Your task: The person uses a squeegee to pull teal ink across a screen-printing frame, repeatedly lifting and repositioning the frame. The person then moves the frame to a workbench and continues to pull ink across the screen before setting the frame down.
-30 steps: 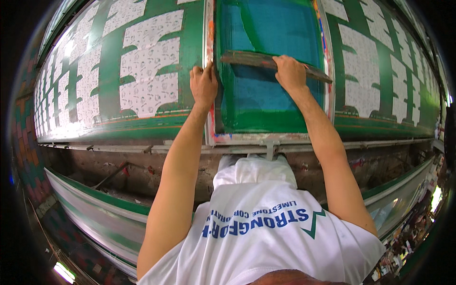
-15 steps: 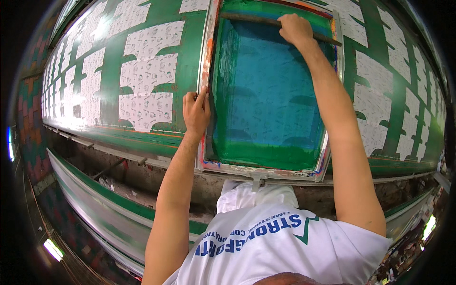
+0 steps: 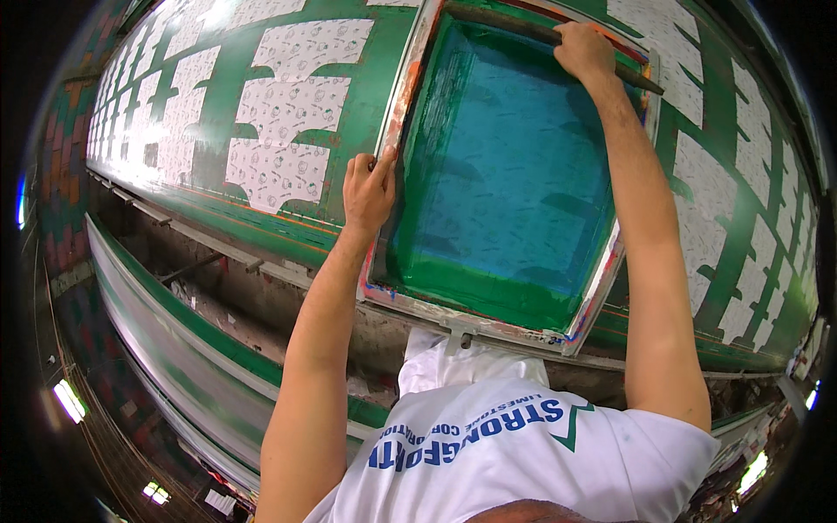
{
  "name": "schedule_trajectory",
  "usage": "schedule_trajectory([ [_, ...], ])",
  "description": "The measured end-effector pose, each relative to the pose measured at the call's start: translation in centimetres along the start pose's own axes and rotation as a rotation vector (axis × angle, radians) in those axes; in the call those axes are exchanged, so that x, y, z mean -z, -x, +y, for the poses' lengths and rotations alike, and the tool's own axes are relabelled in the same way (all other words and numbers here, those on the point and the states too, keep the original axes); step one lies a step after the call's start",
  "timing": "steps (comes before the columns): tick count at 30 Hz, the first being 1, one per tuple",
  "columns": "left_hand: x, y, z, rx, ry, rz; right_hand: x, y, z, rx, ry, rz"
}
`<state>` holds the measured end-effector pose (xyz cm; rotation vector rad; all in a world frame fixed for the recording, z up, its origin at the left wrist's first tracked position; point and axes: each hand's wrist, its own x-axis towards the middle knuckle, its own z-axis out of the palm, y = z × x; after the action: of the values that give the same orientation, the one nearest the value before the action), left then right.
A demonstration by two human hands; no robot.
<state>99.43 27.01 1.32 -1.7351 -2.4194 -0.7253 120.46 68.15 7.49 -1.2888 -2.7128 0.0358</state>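
Green coated the long table (image 3: 222, 105), which ran off to both sides. On it, slightly askew, lay the frame (image 3: 462, 321), its rails (image 3: 406, 96) smeared with orange, red and blue. Inside stretched the blue mesh (image 3: 514, 174), with darker shapes (image 3: 575, 205) showing through. White pieces (image 3: 301, 105) with small prints lay in rows left and right of the frame. Green ink (image 3: 488, 292) banded the mesh's near end. The bar (image 3: 506, 23) spanned the far end, its right tip over the right rail. The right hand (image 3: 584, 52) had its fingers closed around the bar. The left hand (image 3: 369, 187) was at the left rail, fingers partly curled; whether they gripped it, I could not tell.
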Motion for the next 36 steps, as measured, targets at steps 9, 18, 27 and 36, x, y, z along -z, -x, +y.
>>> schedule_trajectory([
  [9,0.1,-0.1,-0.2,0.036,0.058,-0.024,-2.1,-5.1,-0.5,0.257,0.179,-0.136],
  [18,-0.1,0.2,-1.3,0.156,0.281,-0.052,0.5,7.6,-6.3,0.569,-0.113,-0.196],
  [27,-0.9,0.3,-2.0,0.114,0.294,0.014,2.9,24.7,-14.8,0.622,-0.122,-0.354],
  [36,-1.2,0.5,-2.2,0.084,0.246,0.014,5.7,41.2,-21.0,0.14,-0.213,-0.188],
])
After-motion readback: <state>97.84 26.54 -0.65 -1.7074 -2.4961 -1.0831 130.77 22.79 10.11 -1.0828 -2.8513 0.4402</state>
